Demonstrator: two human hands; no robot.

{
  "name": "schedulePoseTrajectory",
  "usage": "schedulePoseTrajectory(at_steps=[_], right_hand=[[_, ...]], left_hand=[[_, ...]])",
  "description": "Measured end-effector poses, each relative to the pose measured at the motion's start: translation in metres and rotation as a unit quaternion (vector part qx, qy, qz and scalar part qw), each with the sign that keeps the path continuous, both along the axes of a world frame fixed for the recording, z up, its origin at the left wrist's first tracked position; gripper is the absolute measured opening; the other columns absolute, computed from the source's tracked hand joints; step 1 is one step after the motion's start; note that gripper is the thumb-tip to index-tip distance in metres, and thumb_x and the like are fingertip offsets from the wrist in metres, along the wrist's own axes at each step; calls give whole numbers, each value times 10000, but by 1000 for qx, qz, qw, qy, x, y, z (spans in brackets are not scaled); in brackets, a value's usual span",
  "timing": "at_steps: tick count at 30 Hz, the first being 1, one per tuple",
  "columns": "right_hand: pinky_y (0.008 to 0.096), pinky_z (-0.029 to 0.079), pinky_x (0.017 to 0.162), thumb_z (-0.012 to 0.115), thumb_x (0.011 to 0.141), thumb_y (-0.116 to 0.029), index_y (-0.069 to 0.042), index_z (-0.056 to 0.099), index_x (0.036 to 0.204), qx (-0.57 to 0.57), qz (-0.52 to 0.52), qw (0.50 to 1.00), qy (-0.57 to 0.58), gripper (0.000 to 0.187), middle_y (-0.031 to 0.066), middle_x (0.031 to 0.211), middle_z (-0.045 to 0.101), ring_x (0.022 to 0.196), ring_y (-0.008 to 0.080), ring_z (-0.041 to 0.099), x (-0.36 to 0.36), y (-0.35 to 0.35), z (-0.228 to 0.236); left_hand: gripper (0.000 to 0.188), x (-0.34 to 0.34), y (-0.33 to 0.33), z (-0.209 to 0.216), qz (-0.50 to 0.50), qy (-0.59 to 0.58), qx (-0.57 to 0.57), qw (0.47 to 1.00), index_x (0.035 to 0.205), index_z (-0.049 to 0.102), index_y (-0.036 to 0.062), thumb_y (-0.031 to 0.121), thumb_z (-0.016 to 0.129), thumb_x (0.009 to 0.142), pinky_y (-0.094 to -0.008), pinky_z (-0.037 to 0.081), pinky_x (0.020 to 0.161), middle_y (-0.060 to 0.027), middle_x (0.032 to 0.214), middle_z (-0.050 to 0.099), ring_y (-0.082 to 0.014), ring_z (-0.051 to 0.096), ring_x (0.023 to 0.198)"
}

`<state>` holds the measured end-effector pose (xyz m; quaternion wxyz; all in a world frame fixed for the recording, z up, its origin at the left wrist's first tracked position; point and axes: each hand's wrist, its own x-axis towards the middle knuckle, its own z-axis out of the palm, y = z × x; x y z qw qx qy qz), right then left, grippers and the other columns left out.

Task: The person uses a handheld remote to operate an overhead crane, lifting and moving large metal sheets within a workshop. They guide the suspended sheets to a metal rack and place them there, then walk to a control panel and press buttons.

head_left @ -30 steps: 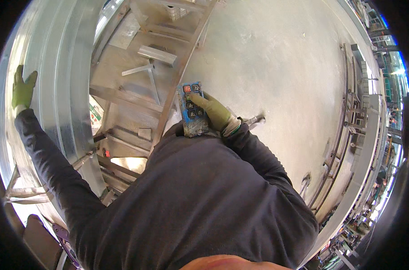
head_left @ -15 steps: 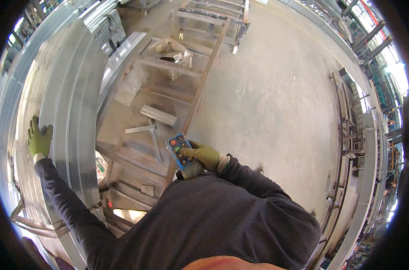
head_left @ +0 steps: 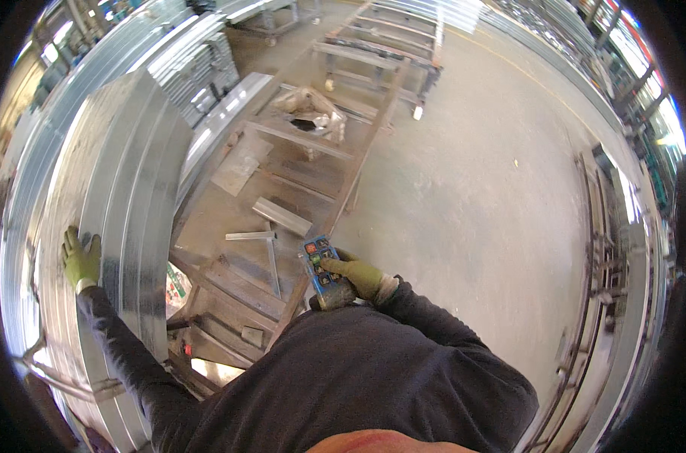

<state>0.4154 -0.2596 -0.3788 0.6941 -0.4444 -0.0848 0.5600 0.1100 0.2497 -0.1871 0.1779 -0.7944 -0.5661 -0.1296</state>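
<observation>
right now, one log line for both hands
left hand: gloved, on metal profiles | right hand: gloved, holding button controller | nearby: metal frame

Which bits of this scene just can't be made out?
All in the head view:
Back of the blue push-button handheld controller: hidden by its front and the right green-gloved hand.
Palm of the left green-gloved hand: hidden against long silvery metal profiles.
Profiles' near ends: cut off by the lower edge.
Contents of the pale plastic basket: blurred, too small.

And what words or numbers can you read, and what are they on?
Buttons of the blue remote in the right hand: marks too small and blurred to read.
Green-and-white item beside the metal stack: too blurred.
No other writing stands out.
</observation>
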Motion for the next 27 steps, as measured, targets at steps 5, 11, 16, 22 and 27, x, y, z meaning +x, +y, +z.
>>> schedulePoseTrajectory(at_steps=[5,11,16,22,27], right_hand=[[337,611,817,680,1019,-264,-31,517,1427,-1,24,999,-35,498,54,1176,680,965,141,681,43,-25,10],[335,606,797,671,1025,-277,-39,551,1386,12,17,998,-52,449,47,1145,687,952,138,678,92,-65,26],[332,605,788,658,1032,-265,-50,574,1351,2,29,999,-16,393,37,1120,688,934,138,677,134,-95,37],[341,602,813,656,1030,-248,-53,554,1388,-11,15,1000,15,420,46,1140,689,942,150,682,172,-128,45],[354,598,848,667,1021,-246,-40,527,1421,-14,-18,999,30,471,73,1179,683,977,175,686,202,-145,41]], left_hand=[[842,5,-16,7,36,0,18,999,1595,356,134,555,626,917,-480,333,1209,-106,1630,411,-377,384,1485],[815,26,-35,15,64,6,39,997,1574,384,138,563,614,918,-487,324,1205,-106,1613,438,-370,395,1479],[790,49,-51,15,72,11,26,997,1561,385,153,541,629,918,-502,333,1196,-101,1598,452,-374,395,1477],[761,92,-85,35,75,8,1,997,1499,457,131,589,618,913,-495,393,1154,-130,1529,524,-373,462,1428],[824,173,-88,68,150,-2,-116,982,1456,545,81,698,562,911,-462,412,1144,-177,1486,559,-374,535,1362]])
